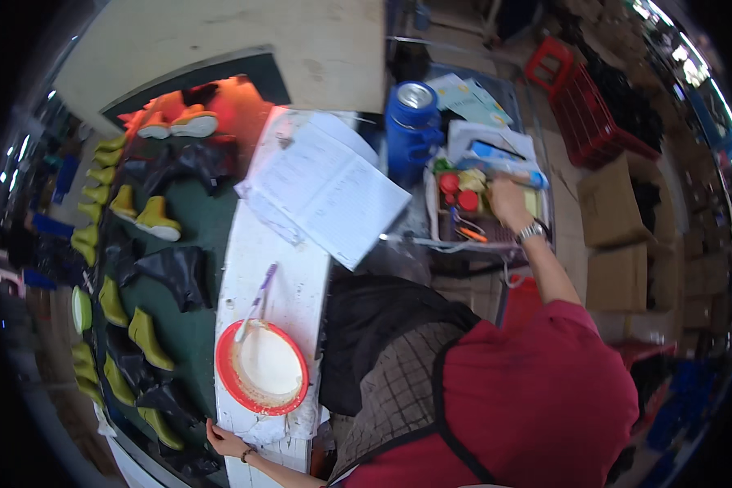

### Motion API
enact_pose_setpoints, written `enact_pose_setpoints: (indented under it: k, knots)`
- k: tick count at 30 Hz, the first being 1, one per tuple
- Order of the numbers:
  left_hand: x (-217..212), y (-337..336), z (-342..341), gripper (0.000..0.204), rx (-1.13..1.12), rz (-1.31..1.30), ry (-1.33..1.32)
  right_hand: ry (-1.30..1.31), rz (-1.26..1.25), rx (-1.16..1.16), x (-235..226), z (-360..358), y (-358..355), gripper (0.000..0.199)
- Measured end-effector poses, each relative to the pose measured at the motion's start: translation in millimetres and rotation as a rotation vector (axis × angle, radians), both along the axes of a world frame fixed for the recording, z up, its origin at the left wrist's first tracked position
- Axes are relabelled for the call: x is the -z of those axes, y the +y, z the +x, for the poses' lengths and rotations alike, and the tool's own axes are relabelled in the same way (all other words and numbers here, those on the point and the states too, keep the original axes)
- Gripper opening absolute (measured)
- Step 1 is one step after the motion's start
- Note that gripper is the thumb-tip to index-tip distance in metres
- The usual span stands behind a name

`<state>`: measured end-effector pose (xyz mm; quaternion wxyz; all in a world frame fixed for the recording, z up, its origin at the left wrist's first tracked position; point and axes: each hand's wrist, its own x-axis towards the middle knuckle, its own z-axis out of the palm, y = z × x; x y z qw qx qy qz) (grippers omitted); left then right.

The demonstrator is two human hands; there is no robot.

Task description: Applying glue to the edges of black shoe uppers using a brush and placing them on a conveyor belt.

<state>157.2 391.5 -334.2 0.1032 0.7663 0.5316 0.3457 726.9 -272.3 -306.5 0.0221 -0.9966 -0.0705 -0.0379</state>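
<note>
My right hand (508, 205), with a metal watch on its wrist, reaches down into a basket (443, 241) of small items. Its fingers point away and are hidden, so I cannot tell whether they grip anything. Beside it in the basket lie red-capped containers (468, 201), a crumpled yellowish piece (472, 180) and an orange-handled tool (472, 235). My left hand (228, 442) rests at the edge of the green conveyor belt (195, 346), fingers loosely apart and nothing seen in them. Close to it on the white ledge (237, 236) is a red-rimmed bowl (228, 376) of white paste, with a purple-handled brush (267, 286) across its rim.
Dark boot uppers (175, 276) and olive-yellow shoe pieces (148, 337) line the belt, which enters a red-lit opening (240, 106). Papers (333, 191) cover the ledge. A blue jug (411, 134) stands behind the basket. Cardboard boxes (618, 276) and a red crate (581, 114) stand at right.
</note>
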Motion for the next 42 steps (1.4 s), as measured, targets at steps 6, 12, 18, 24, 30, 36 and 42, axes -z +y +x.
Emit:
enact_pose_setpoints:
  k: [6, 12, 18, 24, 30, 36, 42]
  knots:
    - [7.4, -6.0, 7.8, 0.020, 0.054, 0.014, -0.150, -0.079, -0.028, -0.028, 45.7, 5.7, -15.9, 0.016]
    - [-5.7, -21.6, 15.0, 0.020, -0.018, 0.014, -0.193, -0.135, 0.033, -0.066, 67.4, 31.6, -21.5, 0.015]
    - [-16.8, -24.9, 27.5, 0.018, -0.038, 0.005, -0.207, -0.170, 0.022, -0.081, 74.3, 38.4, -33.6, 0.017]
    - [-18.1, -29.2, 23.0, 0.018, -0.048, 0.011, -0.196, -0.178, 0.097, -0.203, 91.0, 47.3, -46.1, 0.014]
    - [-14.2, -19.1, 32.8, 0.019, 0.013, 0.036, -0.187, -0.080, 0.037, -0.216, 84.3, 38.8, -56.6, 0.015]
    - [9.7, -12.6, 5.4, 0.018, 0.010, 0.042, -0.167, -0.018, 0.083, -0.163, 71.2, 39.0, -28.9, 0.015]
    - [-43.8, -45.2, 36.6, 0.019, -0.048, -0.039, -0.053, 0.106, -0.022, -0.138, 48.0, 29.6, -19.3, 0.016]
